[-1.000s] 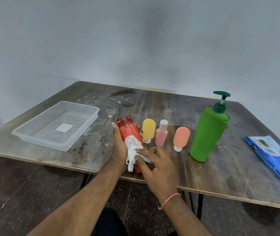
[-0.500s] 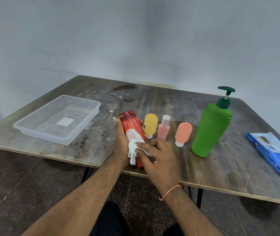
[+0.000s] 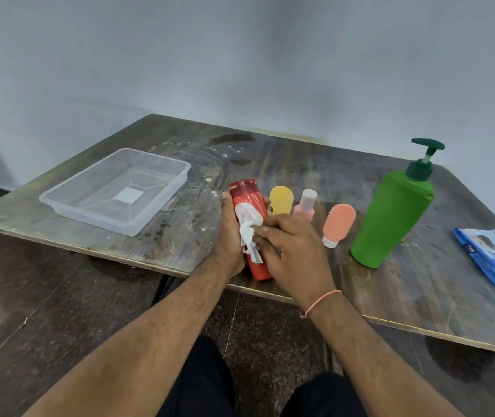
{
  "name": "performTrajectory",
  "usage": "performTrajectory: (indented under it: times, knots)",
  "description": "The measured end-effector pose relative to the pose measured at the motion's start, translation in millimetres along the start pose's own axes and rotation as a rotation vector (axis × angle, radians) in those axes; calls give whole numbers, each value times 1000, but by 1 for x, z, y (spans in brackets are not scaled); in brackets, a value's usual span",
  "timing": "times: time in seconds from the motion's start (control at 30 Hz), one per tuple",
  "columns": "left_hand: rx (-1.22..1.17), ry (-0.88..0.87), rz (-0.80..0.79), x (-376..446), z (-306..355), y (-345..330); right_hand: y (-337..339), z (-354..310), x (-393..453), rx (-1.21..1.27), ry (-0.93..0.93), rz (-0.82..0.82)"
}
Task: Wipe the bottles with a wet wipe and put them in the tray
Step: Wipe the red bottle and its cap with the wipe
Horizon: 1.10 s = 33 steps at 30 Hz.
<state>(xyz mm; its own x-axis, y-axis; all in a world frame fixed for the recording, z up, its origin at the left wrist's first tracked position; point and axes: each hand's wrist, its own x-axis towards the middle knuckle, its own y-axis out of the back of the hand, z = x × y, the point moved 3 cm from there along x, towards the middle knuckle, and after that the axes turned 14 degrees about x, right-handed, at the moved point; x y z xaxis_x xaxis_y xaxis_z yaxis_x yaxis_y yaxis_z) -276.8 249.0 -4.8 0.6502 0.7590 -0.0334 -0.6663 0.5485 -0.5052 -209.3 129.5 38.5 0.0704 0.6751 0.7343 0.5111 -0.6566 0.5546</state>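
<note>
one red bottle (image 3: 247,203) tilted, white wet wipe (image 3: 250,233) pressed on.

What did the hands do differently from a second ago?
Very little. The right hand slid the wet wipe a bit along the red bottle, which the left hand keeps gripping. Nothing was let go. The tray, small bottles and green pump bottle stayed where they were; the camera just shifted.

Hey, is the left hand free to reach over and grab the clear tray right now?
Probably not yet. The left hand grips the red bottle while the right hand rubs it with the wipe. The path to the tray looks unobstructed otherwise.
</note>
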Motion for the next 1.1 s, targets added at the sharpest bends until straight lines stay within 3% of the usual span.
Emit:
performTrajectory:
  times: [0.1, 0.3, 0.6, 0.77, 0.9, 1.1]
  knots:
    - [-8, 4, 23, 0, -1, 0, 9, -6, -7, -74, 68, -163]
    - [83, -38, 53, -3, -1, 0, 16, -5, 2, -126, -168, -268]
    - [48, -84, 3, 1, -1, 0, 15, -2, -11, -135, -27, -300]
    - [86, -100, -4, 2, -3, 3, 20, -5, -18, -151, -65, -209]
    - [72, -87, 6, 4, -3, 3, 15, -19, -13, 16, -144, -125]
    - [38, -73, -10, 2, -2, 1, 5, -23, -23, -106, -29, -210]
